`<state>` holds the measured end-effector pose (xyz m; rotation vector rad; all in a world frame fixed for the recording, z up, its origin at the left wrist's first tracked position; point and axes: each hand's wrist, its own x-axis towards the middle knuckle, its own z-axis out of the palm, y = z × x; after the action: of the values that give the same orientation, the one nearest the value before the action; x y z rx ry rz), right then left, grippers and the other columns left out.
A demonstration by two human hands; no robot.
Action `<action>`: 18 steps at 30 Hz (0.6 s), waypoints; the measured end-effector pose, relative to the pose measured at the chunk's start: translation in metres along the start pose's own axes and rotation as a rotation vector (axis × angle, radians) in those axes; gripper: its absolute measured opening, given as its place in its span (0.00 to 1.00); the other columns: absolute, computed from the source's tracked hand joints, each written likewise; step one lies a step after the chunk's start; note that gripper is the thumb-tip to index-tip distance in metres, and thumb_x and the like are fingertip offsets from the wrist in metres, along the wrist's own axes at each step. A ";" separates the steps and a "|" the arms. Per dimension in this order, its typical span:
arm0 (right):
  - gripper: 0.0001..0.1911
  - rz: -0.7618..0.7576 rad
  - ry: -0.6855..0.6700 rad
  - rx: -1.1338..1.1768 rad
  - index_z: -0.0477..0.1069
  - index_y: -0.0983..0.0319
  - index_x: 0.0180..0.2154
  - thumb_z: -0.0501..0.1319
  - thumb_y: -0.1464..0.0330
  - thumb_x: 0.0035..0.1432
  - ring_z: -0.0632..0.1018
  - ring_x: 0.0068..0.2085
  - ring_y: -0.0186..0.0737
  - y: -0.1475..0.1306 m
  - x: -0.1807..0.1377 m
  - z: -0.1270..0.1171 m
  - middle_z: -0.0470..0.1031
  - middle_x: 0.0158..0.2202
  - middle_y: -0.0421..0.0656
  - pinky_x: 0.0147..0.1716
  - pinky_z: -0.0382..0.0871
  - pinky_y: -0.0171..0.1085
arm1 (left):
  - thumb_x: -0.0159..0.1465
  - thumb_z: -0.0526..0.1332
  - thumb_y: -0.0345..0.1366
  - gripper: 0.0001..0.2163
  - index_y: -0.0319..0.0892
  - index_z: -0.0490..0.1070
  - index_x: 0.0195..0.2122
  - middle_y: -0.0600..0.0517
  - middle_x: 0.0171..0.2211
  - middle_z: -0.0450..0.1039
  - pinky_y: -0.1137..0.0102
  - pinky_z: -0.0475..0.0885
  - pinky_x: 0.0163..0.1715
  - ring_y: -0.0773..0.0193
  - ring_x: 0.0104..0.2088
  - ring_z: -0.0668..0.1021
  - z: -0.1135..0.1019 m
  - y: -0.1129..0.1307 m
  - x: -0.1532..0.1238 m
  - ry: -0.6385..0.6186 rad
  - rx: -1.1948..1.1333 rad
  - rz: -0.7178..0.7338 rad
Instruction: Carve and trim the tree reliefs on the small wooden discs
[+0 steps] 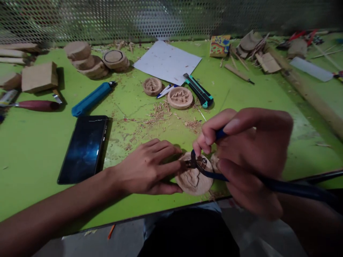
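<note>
A round carved wooden disc lies near the front edge of the green table. My left hand rests on the table with its fingers pressed against the disc's left side, steadying it. My right hand is closed round a blue-handled carving tool, whose dark tip touches the disc's top face. The tool's long dark handle runs off to the right.
A black phone lies left of my left hand. Farther back are two carved discs, a blue lighter, a teal utility knife, a white sheet, stacked wood slices, wood shavings and a mesh wall.
</note>
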<state>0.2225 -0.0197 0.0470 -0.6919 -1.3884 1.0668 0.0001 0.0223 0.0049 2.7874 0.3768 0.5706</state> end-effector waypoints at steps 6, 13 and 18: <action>0.28 0.087 0.027 -0.109 0.66 0.50 0.52 0.57 0.79 0.51 0.73 0.42 0.48 -0.006 -0.005 -0.002 0.68 0.52 0.45 0.41 0.76 0.54 | 0.71 0.60 0.55 0.22 0.41 0.75 0.51 0.42 0.52 0.77 0.59 0.76 0.49 0.52 0.49 0.79 -0.001 -0.003 0.003 -0.013 -0.023 0.022; 0.27 0.076 0.071 -0.103 0.65 0.52 0.51 0.55 0.79 0.51 0.71 0.41 0.47 -0.008 -0.002 0.004 0.67 0.49 0.44 0.39 0.74 0.51 | 0.71 0.62 0.54 0.23 0.38 0.74 0.54 0.42 0.51 0.78 0.58 0.76 0.50 0.51 0.50 0.79 -0.005 -0.008 0.007 -0.029 -0.057 0.059; 0.25 0.058 0.126 -0.130 0.63 0.54 0.46 0.53 0.80 0.46 0.69 0.39 0.46 -0.011 0.005 0.017 0.65 0.41 0.43 0.36 0.72 0.48 | 0.72 0.61 0.53 0.23 0.38 0.72 0.57 0.42 0.52 0.78 0.58 0.75 0.55 0.51 0.54 0.78 -0.003 -0.008 0.005 -0.028 -0.056 0.070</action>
<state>0.2069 -0.0232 0.0609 -0.8838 -1.3437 0.9674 0.0018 0.0323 0.0065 2.7606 0.2545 0.5484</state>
